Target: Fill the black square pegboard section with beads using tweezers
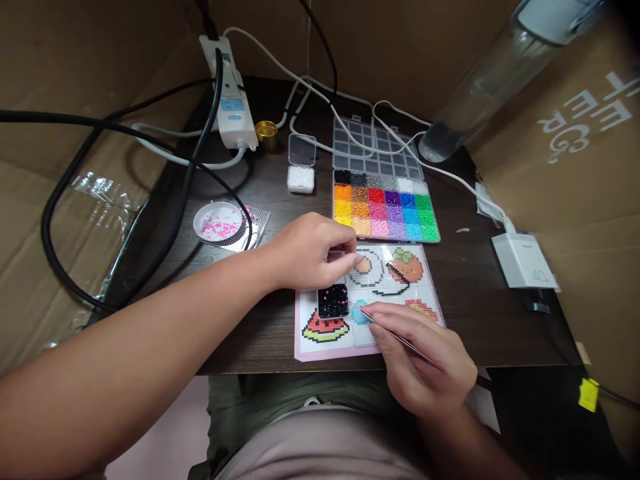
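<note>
My right hand [425, 353] grips tweezers [407, 343], with their tips at the right edge of a small box of black beads [333, 303]. A few pink beads lie among the black ones. My left hand [320, 250] is closed in a pinch just above that box, and whatever its fingers hold is too hidden to make out. Beneath the box is a pattern sheet [325, 347] under a clear pegboard, showing a watermelon slice [325, 329], an egg [367, 267] and a persimmon-like fruit [406, 268]. A curved line of black beads [400, 288] lies on the pegboard.
Behind the sheet sits an open bead case [385, 207] of many colours. A white dish of pink beads [219, 221], a small white box [301, 179] and a gold cup [267, 133] stand left. Cables, a power strip [235, 120], a charger [523, 260] and a bottle [475, 93] surround the table.
</note>
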Demonstrator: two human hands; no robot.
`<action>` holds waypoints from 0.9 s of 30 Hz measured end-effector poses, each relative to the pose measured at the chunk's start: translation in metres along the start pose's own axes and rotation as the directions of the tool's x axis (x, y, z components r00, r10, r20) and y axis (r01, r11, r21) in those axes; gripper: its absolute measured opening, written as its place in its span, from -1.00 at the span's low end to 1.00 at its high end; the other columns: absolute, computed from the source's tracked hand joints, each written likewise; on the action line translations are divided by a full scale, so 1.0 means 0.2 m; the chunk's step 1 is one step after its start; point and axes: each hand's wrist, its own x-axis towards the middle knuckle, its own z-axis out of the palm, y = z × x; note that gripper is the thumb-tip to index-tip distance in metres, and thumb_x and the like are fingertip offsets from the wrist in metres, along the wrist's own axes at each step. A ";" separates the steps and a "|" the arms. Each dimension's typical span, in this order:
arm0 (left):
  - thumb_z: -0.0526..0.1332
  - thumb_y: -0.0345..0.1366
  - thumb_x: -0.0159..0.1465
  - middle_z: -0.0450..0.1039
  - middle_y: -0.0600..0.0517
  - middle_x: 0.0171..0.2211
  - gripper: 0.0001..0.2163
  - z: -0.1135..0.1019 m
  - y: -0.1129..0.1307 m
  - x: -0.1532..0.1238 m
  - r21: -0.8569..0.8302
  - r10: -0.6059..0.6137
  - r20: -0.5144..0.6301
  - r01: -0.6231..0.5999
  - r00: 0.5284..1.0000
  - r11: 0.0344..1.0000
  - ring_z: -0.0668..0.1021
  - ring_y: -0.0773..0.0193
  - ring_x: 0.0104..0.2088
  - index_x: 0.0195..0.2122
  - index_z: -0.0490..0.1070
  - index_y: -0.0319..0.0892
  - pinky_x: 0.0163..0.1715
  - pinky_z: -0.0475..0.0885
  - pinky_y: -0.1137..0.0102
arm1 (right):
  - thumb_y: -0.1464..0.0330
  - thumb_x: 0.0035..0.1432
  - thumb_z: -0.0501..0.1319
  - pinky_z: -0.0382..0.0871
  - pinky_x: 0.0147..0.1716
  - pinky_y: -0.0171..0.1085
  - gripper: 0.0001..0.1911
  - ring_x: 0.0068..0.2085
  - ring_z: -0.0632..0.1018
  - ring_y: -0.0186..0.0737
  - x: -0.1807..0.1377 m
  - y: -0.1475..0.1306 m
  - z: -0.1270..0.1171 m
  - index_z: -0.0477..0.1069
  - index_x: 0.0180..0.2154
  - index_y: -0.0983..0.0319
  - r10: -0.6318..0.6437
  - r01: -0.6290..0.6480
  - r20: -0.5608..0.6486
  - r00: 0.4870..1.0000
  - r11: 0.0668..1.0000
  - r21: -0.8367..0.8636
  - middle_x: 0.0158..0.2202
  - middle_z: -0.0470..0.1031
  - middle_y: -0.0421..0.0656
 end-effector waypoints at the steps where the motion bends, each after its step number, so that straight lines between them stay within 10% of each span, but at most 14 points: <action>1: 0.21 -0.27 0.24 0.45 0.09 -0.58 -0.82 0.00 0.00 0.00 0.001 -0.004 0.000 0.004 1.000 1.000 0.37 0.43 -0.58 -0.43 0.51 -0.23 -0.52 0.20 0.47 | 0.65 0.08 0.30 0.66 -0.26 -0.19 -0.66 -0.23 0.70 -0.16 0.00 0.00 0.00 0.56 -0.13 0.20 0.005 -0.005 0.012 1.000 1.000 0.009 -0.24 0.68 -0.11; 27: 0.23 -0.29 0.22 0.43 0.12 -0.60 -0.84 0.01 0.00 0.00 -0.015 0.003 -0.018 -0.003 1.000 1.000 0.37 0.46 -0.58 -0.44 0.52 -0.25 -0.53 0.19 0.49 | 0.66 0.11 0.29 0.64 -0.19 -0.26 -0.74 -0.19 0.69 -0.19 0.02 0.00 0.01 0.56 -0.19 0.28 -0.014 0.013 0.070 0.997 1.000 0.017 -0.25 0.68 -0.05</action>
